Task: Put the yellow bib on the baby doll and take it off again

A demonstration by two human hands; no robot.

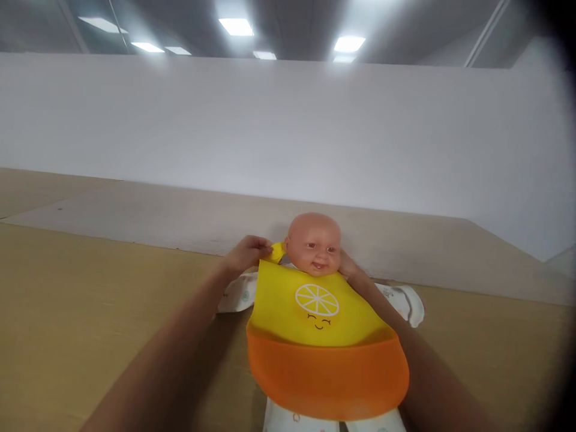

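A baby doll (314, 240) in white patterned clothes lies face up on the table. Over its chest spreads a bib (279, 300), yellow above with a white citrus slice and a smiling face, and an orange pocket below. My left hand (250, 252) pinches the yellow neck strap of the bib beside the doll's head. On the other side, my right hand (347, 263) reaches behind the doll's neck; its fingers are hidden by the head, so what they touch cannot be seen.
The tan table (112, 300) stretches to both sides, with a greyish strip (180, 213) along its far part. A white wall (288, 126) rises behind it. The doll's sleeves (400, 300) stick out on either side.
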